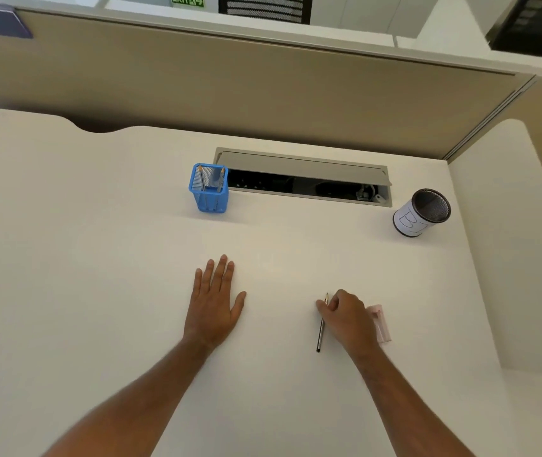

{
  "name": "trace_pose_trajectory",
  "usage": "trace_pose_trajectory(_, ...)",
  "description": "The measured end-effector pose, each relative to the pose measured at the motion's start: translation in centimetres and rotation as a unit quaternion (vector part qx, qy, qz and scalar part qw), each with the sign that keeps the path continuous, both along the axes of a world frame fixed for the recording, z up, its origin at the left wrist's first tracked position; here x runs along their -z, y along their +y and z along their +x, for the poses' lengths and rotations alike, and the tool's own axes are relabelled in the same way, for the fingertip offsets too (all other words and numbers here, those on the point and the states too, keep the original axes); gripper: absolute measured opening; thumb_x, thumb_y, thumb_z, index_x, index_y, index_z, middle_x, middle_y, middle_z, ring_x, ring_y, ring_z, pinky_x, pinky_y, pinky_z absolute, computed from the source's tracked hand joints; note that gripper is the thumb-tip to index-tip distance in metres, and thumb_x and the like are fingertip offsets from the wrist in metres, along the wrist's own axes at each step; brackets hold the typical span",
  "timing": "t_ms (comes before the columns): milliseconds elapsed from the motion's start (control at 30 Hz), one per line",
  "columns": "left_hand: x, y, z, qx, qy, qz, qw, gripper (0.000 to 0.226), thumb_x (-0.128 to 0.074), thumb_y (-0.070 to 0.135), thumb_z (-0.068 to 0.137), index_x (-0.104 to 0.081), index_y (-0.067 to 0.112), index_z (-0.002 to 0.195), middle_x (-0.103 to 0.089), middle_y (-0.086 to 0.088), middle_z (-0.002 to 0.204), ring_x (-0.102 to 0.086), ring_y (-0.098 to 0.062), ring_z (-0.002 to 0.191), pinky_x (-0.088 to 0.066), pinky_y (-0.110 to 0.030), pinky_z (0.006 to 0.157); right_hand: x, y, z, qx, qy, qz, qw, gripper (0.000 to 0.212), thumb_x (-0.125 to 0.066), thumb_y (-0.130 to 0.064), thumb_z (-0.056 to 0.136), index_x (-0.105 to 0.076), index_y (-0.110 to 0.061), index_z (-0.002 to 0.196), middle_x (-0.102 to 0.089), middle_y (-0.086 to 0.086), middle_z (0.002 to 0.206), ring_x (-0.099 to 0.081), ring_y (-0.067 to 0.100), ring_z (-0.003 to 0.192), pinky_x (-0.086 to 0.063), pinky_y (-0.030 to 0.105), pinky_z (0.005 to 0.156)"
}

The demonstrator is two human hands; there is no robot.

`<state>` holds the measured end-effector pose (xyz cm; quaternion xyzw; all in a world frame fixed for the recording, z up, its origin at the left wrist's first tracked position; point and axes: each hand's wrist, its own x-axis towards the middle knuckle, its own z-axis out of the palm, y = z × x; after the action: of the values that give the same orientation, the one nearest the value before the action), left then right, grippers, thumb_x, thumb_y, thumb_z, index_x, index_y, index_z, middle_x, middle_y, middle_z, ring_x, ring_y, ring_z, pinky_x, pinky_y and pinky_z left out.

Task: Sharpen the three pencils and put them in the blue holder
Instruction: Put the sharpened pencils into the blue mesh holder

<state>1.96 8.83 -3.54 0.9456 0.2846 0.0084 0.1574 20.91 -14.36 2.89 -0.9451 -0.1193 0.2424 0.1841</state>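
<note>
Third pencil: thin, dark-bodied, sharpened tip pointing away, flat on the tabletop, well nearer than the holder and off to its right. Pinched near the tip by the right hand, fingers curled over it. Left hand spread flat, palm down, nearer than the holder and almost in line with it. Holder: blue mesh, square, upright, two pencils leaning inside, tips up. Pink sharpener just beyond the right hand, partly hidden. Black mesh cup with white paper label far right of the holder. Open cable tray touching the holder's right side. Cream tabletop, beige partition behind the holder, green exit sign above.
</note>
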Motion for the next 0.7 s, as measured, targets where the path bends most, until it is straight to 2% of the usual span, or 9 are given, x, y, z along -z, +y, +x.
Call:
trace_pose_trajectory(167,-0.1,0.0,0.0,0.001,-0.004,0.004,1.0,0.074,-0.034,0.052,0.108,-0.027,0.013,0.17,-0.02,-0.006,0.181,-0.016,-0.032,0.168,-0.013,-0.053,0.135,-0.6,0.7,-0.3,-0.04,-0.001,-0.039,0.998,0.027,-0.06,-0.032,0.091,-0.053,-0.015,0.072,-0.067,0.005,0.078,-0.063,0.029,0.07,-0.051,0.038,0.065)
trace_pose_trajectory(267,0.0,0.0,0.0,0.002,0.0,0.002,1.0,0.074,-0.034,0.052,0.108,-0.026,0.013,0.17,-0.019,-0.006,0.181,-0.015,-0.031,0.168,-0.014,-0.054,0.135,-1.1,1.5,0.1,-0.024,0.018,-0.017,0.999,0.025,-0.063,-0.031,0.084,-0.052,-0.016,0.068,-0.059,-0.001,0.066,-0.054,0.024,0.062,-0.044,0.034,0.06)
trace_pose_trajectory(333,-0.1,0.0,0.0,0.002,0.002,0.002,1.0,0.074,-0.033,0.053,0.108,-0.025,0.013,0.17,-0.019,-0.006,0.181,-0.015,-0.031,0.168,-0.014,-0.053,0.136,-1.7,2.5,0.8,0.018,0.064,0.045,0.997,0.024,-0.068,-0.031,0.08,-0.058,-0.011,0.071,-0.058,-0.004,0.064,-0.052,0.02,0.06,-0.042,0.031,0.058)
trace_pose_trajectory(400,-0.1,0.0,0.1,0.002,0.005,0.002,1.0,0.074,-0.033,0.053,0.108,-0.025,0.013,0.17,-0.019,-0.006,0.181,-0.016,-0.031,0.168,-0.013,-0.053,0.135,-2.7,4.2,1.7,0.06,0.113,0.139,0.982,0.025,-0.069,-0.029,0.077,-0.061,-0.006,0.074,-0.06,-0.001,0.063,-0.053,0.02,0.058,-0.047,0.031,0.056)
trace_pose_trajectory(500,-0.2,0.0,0.1,0.002,0.006,0.0,1.0,0.074,-0.034,0.053,0.108,-0.025,0.014,0.17,-0.018,-0.006,0.181,-0.015,-0.031,0.168,-0.013,-0.052,0.135,-4.8,7.5,3.4,0.09,0.149,0.258,0.95,0.018,-0.069,-0.015,0.084,-0.062,0.002,0.082,-0.067,0.014,0.073,-0.057,0.022,0.067,-0.045,0.03,0.047)
trace_pose_trajectory(567,-0.2,0.0,0.1,0.001,0.007,-0.002,1.0,0.074,-0.035,0.052,0.108,-0.024,0.014,0.171,-0.017,-0.005,0.181,-0.014,-0.03,0.168,-0.013,-0.052,0.135,-6.4,10.1,4.3,0.083,0.151,0.302,0.938,0.01,-0.068,-0.006,0.087,-0.064,0.003,0.086,-0.069,0.027,0.082,-0.059,0.022,0.069,-0.043,0.029,0.048)
trace_pose_trajectory(633,-0.2,0.1,0.1,0.0,0.009,-0.005,1.0,0.074,-0.036,0.052,0.108,-0.023,0.015,0.171,-0.015,-0.004,0.182,-0.012,-0.029,0.169,-0.012,-0.052,0.136,-8.0,12.9,5.2,0.052,0.144,0.339,0.928,0.003,-0.067,-0.001,0.089,-0.065,-0.003,0.089,-0.071,0.023,0.082,-0.064,0.022,0.07,-0.047,0.03,0.051)
trace_pose_trajectory(700,-0.2,0.0,0.1,0.001,0.01,-0.009,1.0,0.074,-0.036,0.052,0.108,-0.021,0.016,0.171,-0.012,-0.003,0.182,-0.01,-0.028,0.169,-0.009,-0.05,0.136,-9.3,15.6,6.0,0.009,0.126,0.368,0.921,0.012,-0.067,0.001,0.089,-0.064,-0.01,0.094,-0.071,0.014,0.083,-0.066,0.021,0.072,-0.051,0.031,0.055)
